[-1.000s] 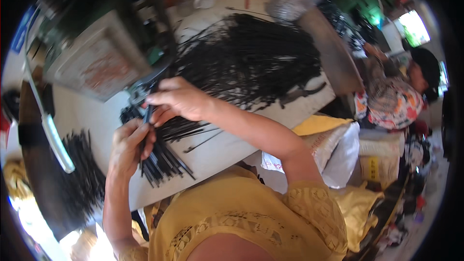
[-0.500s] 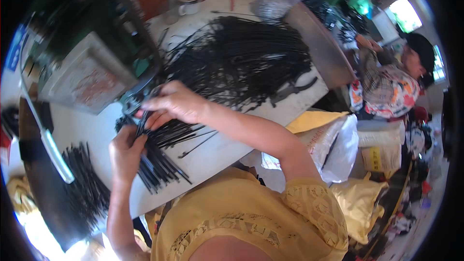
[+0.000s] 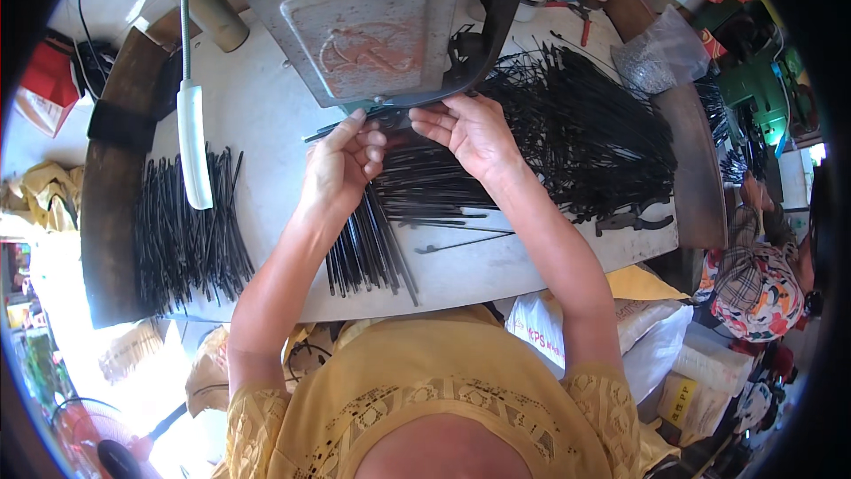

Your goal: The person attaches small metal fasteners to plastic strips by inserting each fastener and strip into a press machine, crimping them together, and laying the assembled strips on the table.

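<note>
My left hand (image 3: 344, 160) is closed at the lower edge of a green machine with a grey metal cover (image 3: 368, 45). Between its thumb and fingers is a thin black rod (image 3: 317, 134), whose end sticks out to the left. My right hand (image 3: 470, 135) is at the same edge, a little to the right, with thumb and fingertips drawn together; the machine's dark frame hides whatever they grip. Below my left hand lies a bundle of black rods (image 3: 365, 249). A large heap of thin black rods (image 3: 589, 129) spreads to the right of my right hand.
More black rods (image 3: 191, 231) lie at the table's left. A white lamp (image 3: 194, 147) hangs there on a bendable neck. Black-handled pliers (image 3: 634, 220) rest at the right edge, near a clear plastic bag (image 3: 660, 58). Another person (image 3: 758, 293) sits at far right.
The view has swung, so the machine now stands straight ahead. My hands, close together before, are now spaced apart along its lower edge, with my right hand to the right.
</note>
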Tool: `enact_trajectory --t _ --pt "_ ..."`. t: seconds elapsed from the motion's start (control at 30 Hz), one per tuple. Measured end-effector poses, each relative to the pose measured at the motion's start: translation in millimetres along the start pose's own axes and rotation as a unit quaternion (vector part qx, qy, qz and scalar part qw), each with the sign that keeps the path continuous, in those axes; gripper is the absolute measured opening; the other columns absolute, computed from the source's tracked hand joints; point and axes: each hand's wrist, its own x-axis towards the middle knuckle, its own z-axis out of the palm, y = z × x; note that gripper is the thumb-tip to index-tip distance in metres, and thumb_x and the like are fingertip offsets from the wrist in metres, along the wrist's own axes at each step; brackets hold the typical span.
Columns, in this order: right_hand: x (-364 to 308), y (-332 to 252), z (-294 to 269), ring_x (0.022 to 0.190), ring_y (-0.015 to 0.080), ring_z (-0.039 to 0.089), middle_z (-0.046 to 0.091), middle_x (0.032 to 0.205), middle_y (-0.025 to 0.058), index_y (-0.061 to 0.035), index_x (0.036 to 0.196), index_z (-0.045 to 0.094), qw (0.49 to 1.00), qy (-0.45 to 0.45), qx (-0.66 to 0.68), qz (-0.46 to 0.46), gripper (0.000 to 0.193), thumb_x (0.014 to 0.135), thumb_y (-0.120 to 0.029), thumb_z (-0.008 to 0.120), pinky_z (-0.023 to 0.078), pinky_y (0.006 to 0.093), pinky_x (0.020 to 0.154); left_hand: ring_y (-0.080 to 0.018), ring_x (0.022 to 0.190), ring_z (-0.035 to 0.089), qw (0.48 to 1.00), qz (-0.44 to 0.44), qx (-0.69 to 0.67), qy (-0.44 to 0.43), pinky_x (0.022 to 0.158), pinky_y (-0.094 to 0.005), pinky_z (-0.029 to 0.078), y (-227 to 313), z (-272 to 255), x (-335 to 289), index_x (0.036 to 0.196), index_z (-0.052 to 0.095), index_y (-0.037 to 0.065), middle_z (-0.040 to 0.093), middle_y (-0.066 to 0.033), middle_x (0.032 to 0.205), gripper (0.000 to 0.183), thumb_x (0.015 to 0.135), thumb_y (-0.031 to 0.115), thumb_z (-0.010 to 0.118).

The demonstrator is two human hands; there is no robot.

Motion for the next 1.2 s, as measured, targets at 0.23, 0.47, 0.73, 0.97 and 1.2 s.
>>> enact_trajectory --t 0.23,0.47,0.73,0.97,1.2 --pt "-7.1 6.7 4.3 0.083 0.0282 0.06 0.058 0.089 0.0186 0.0048 0.093 0.051 0.999 0.012 0.028 -0.032 0.017 0.084 -0.009 0.052 0.053 0.037 0.073 -0.0142 0.051 0.051 0.997 0.07 -0.009 -0.02 0.044 -0.0233 0.035 3.5 0.0 5.7 0.083 0.053 -0.004 0.058 -0.0109 0.066 0.022 0.081 0.017 0.057" --pt "-5.7 9.8 11.9 0.085 0.0287 0.06 0.057 0.091 0.0179 0.0035 0.092 0.05 0.997 0.05 0.049 -0.045 0.014 0.084 -0.008 0.052 0.053 0.038 0.076 -0.0139 0.05 0.051 0.998 0.062 -0.011 -0.007 0.044 -0.0232 0.036 2.8 0.4 5.2 0.082 0.054 -0.004 0.058 -0.0106 0.065 0.021 0.082 0.016 0.057" --pt "-1.8 12.0 15.0 0.083 0.0289 0.06 0.057 0.09 0.0182 0.0046 0.093 0.049 0.996 0.063 0.036 -0.05 0.016 0.084 -0.008 0.052 0.053 0.0387 0.074 -0.0135 0.05 0.051 0.998 0.06 -0.021 0.01 0.044 -0.0228 0.036 -2.5 0.4 4.2 0.083 0.054 -0.004 0.058 -0.01 0.065 0.02 0.083 0.016 0.056" --pt "-4.0 7.2 1.1 0.079 0.0313 0.061 0.058 0.086 0.0193 0.0072 0.089 0.052 0.998 0.027 0.041 -0.04 0.014 0.082 -0.005 0.052 0.054 0.0384 0.069 -0.0135 0.056 0.054 0.999 0.044 -0.015 -0.019 0.047 -0.0214 0.039 -9.0 -3.6 12.4 0.084 0.055 -0.001 0.06 -0.0088 0.07 0.018 0.083 0.017 0.056" --pt "-45.5 -58.9 -34.9 0.058 0.0146 0.06 0.058 0.08 0.0125 0.0076 0.095 0.052 0.916 0.014 -0.4 -0.043 0.035 0.076 -0.019 0.064 0.048 0.0224 0.046 -0.0099 0.057 0.053 0.997 0.061 -0.006 -0.036 0.046 -0.0179 0.041 0.3 -7.6 11.7 0.085 0.056 -0.001 0.06 -0.0084 0.073 0.018 0.084 0.018 0.055"
